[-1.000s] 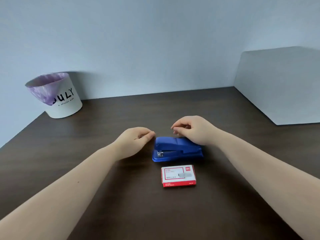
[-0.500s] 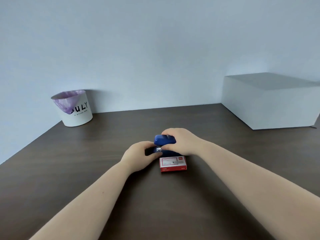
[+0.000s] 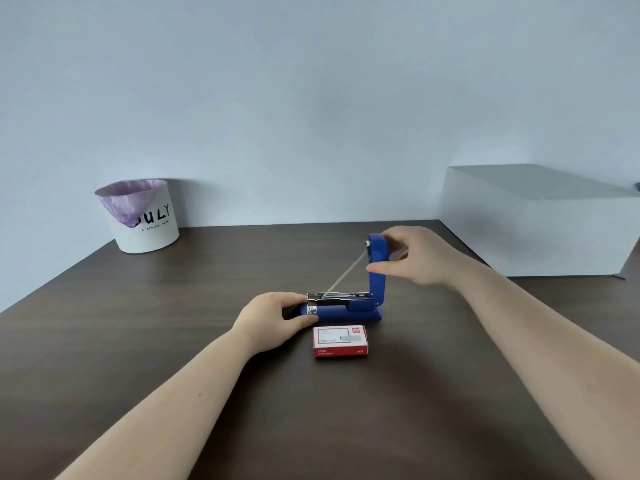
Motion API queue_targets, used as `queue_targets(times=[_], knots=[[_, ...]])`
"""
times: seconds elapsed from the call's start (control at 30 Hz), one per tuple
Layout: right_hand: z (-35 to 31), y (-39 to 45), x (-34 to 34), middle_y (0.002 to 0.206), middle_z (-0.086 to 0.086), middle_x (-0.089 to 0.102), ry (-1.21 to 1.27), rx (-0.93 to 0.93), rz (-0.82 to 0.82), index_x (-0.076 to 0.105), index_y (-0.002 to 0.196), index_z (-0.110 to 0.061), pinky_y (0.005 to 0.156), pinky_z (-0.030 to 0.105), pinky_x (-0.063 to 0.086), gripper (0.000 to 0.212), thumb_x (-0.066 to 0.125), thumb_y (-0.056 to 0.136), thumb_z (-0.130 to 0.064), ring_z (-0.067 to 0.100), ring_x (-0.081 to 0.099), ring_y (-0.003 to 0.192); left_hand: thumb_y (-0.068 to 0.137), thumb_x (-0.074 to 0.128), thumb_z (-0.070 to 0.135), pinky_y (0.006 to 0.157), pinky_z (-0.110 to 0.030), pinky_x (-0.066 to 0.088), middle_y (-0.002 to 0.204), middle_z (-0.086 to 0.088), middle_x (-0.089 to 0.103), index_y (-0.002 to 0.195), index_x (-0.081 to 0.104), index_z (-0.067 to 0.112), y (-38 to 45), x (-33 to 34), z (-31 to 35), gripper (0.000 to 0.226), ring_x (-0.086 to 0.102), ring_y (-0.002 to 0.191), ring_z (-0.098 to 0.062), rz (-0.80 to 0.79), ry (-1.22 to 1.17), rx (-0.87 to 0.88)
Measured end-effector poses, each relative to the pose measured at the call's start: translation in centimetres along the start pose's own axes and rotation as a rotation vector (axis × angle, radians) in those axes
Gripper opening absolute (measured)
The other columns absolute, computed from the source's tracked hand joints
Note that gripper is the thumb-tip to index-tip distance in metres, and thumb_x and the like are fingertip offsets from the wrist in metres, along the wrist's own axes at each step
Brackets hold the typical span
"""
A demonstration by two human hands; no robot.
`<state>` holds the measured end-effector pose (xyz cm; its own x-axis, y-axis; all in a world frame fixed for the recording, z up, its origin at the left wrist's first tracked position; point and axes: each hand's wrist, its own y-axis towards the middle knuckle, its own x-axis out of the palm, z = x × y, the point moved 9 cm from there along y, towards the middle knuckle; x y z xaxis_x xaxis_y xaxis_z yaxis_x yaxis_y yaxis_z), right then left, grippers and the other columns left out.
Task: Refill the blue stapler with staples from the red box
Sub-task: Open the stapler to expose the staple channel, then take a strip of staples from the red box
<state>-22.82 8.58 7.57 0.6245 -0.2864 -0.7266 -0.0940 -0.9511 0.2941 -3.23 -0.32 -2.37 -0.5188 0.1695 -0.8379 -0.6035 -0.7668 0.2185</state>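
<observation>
A dark wood-grain table [image 3: 450, 393] meets a pale wall [image 3: 311, 98] at its far edge, where a white bin [image 3: 149, 225] lettered "ULY" and lined with a purple bag [image 3: 130, 199] stands at the table's far left corner and a plain white box [image 3: 540, 230] at its far right.

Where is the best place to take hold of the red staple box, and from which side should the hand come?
Probably from above, pinching the two short ends of the red staple box. It lies flat and closed on the table, apart from the blue stapler behind it, and its near side is free. The left hand is nearer; the right hand holds the stapler's lid up.
</observation>
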Motion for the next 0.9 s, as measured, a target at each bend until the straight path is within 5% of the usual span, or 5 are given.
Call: queue_targets(times=[0.2,0.4,0.77,0.9], knots=[[3.7,-0.7,-1.3,0.083,0.003,0.067,0.113,0.066,-0.048,0.062,0.080,-0.020,0.085,0.037,0.049,0.026,0.078,0.066,-0.035,0.020,0.061,0.080,0.078,0.059,0.049,0.083,-0.026,0.045,0.105,0.016,0.069,0.107,0.063,0.036,0.0,0.1,0.2,0.032,0.060,0.099,-0.009,-0.017,0.013,0.011],[8.5,-3.0,-0.6,0.079,-0.004,0.067,-0.120,0.160,-0.184,0.065,0.087,-0.018,0.068,0.022,0.042,0.021,0.077,0.073,-0.029,0.010,0.056,0.070,0.075,0.056,0.055,0.083,-0.026,0.045,0.108,0.014,0.070,0.108,0.063,0.033,0.2,0.2,-0.2,0.040,0.061,0.102,-0.011,-0.024,0.027,0.011],[9.0,-3.5,2.2,0.086,-0.003,0.068,-0.087,0.120,-0.127,0.067,0.088,-0.022,0.073,0.021,0.043,0.020,0.075,0.074,-0.034,0.011,0.058,0.077,0.075,0.069,0.041,0.098,-0.034,0.046,0.109,0.010,0.069,0.108,0.065,0.026,-0.2,-1.1,-1.4,0.037,0.061,0.103,-0.010,-0.023,-0.017,-0.037],[9.2,-3.8,2.2,0.089,-0.004,0.069,-0.061,0.141,-0.105,0.067,0.091,-0.022,0.074,0.021,0.045,0.023,0.076,0.074,-0.035,0.014,0.062,0.084,0.066,0.067,0.051,0.102,-0.033,0.044,0.119,0.010,0.063,0.122,0.055,0.028,-0.7,-1.2,-0.8,0.061,0.057,0.111,-0.007,-0.010,-0.076,-0.025]])
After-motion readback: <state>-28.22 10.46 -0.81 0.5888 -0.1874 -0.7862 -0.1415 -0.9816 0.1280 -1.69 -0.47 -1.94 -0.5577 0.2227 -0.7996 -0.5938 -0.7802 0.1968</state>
